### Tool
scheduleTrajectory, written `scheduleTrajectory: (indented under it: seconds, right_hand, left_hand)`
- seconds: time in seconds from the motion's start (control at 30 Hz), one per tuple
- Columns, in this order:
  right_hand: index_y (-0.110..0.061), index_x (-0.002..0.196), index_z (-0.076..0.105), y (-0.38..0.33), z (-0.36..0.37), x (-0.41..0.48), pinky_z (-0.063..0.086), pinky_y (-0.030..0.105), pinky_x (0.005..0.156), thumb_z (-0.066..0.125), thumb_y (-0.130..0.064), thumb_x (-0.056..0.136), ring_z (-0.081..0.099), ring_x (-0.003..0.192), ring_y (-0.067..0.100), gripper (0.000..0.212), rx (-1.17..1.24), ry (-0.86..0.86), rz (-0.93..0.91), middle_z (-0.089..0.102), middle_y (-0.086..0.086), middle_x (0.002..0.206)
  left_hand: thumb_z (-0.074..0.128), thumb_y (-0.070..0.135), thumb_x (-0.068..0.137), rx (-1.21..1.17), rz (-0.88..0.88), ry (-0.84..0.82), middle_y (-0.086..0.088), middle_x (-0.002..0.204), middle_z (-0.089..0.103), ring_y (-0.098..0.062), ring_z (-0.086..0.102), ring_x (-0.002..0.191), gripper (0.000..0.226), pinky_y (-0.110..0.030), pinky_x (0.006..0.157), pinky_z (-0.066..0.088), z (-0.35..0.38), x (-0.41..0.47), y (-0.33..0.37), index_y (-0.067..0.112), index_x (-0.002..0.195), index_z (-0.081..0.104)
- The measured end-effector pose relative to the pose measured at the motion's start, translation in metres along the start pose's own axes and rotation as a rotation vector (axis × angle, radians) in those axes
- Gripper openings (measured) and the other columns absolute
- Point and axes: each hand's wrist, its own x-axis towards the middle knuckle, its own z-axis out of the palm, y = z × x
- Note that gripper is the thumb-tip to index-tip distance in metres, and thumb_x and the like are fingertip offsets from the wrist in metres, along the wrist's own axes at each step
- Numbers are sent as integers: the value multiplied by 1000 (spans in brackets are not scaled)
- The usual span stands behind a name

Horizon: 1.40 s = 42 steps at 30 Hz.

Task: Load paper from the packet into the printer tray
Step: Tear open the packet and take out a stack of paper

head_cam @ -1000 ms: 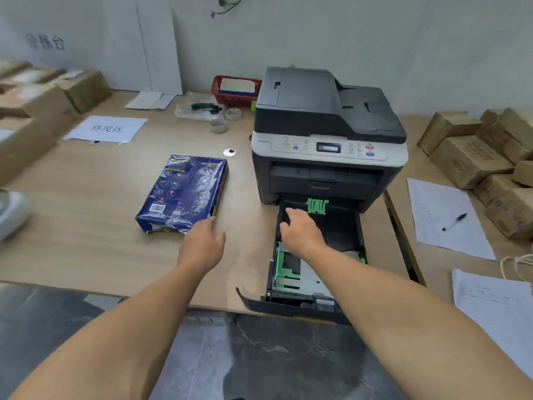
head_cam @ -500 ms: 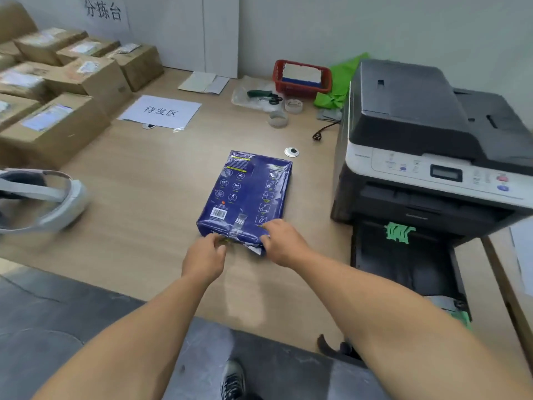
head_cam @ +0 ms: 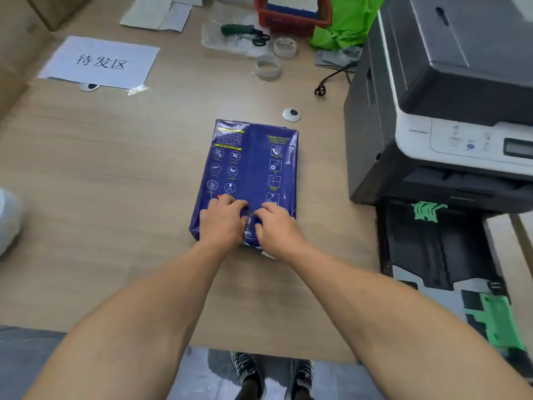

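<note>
Both hands' fingers (head_cam: pixel 230 201) pinch the packet's (head_cam: pixel 253 163) near edge; bare table (head_cam: pixel 115 168) left.

A packing or dispatch office is suggested. A wood-grain tabletop (head_cam: pixel 115 168) is seen carrying a printed sheet (head_cam: pixel 101 62) with Chinese characters, laid flat like a zone label. Brown cardboard cartons (head_cam: pixel 54 10) are stacked at the far left edge. A grey and white multifunction printer (head_cam: pixel 447 96) is set at the right, and rolls of clear tape (head_cam: pixel 268 67), scissors (head_cam: pixel 248 34) and a red basket (head_cam: pixel 291 15) are kept near the back.
</note>
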Motion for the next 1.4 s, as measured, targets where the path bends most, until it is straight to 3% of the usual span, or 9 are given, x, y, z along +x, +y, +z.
scheduleTrajectory:
  seconds: [0.4,0.5,0.63,0.77,0.9,1.0,1.1,1.27,1.4]
  right_hand:
    - [-10,120,62,6,2,4,42,44,102,47,-16,96,42,130,28,29,31,-14,-17,49,2,140]
    - [-10,121,61,9,2,3,41,43,103,46,-13,94,42,130,27,31,44,-28,-41,49,2,139]
    - [-8,123,59,12,-1,0,39,42,106,47,-13,95,42,131,29,31,47,-43,-64,47,4,143]
    - [-10,125,55,8,-2,-5,42,43,100,51,-18,94,44,125,29,33,-9,-24,-131,49,6,133]
    - [-14,130,51,7,1,-10,37,42,102,59,-31,91,38,131,26,44,-101,6,-217,43,6,136]
    - [-19,135,48,10,4,-10,33,42,112,65,-41,86,34,137,26,56,-105,-40,-237,37,8,146]
    - [-15,121,58,13,3,-8,36,40,106,64,-36,89,39,131,27,39,-166,7,-254,44,6,139]
    - [-11,102,65,6,-5,-5,38,38,89,53,-19,95,49,114,29,17,-162,134,-297,58,4,116]
    - [-10,104,59,0,-22,3,40,43,93,47,-17,97,48,113,31,15,-57,216,-208,57,6,116]
  left_hand:
    - [54,22,97,103,54,20,-4,124,54,-28,47,111,18,-40,83,41,8,14,6,16,112,61]
    - [51,18,97,64,63,15,-6,124,54,-28,45,111,15,-37,81,35,8,8,4,14,110,59]
    - [48,17,99,-75,107,6,-8,124,56,-30,45,112,15,-41,88,39,-1,-8,-3,8,104,59]
    - [48,19,96,-131,224,-63,-7,115,60,-30,50,107,14,-48,92,44,-5,-42,-17,11,94,59]
    - [29,40,90,-81,294,-127,-6,109,63,-33,52,115,42,-53,94,46,-6,-74,-32,13,96,61]
    - [37,36,93,-63,280,-211,-2,101,62,-29,52,118,24,-49,96,46,-12,-89,-37,22,87,55]
    - [48,19,94,-32,282,-322,6,92,53,-23,52,99,15,-40,87,44,-13,-100,-36,26,81,44]
    - [52,25,93,-76,240,-337,-2,98,66,-27,59,95,3,-38,83,45,-9,-109,-32,22,93,52]
    - [52,33,91,-249,132,-267,0,96,75,-23,65,87,29,-36,83,50,-12,-106,-20,22,117,59]
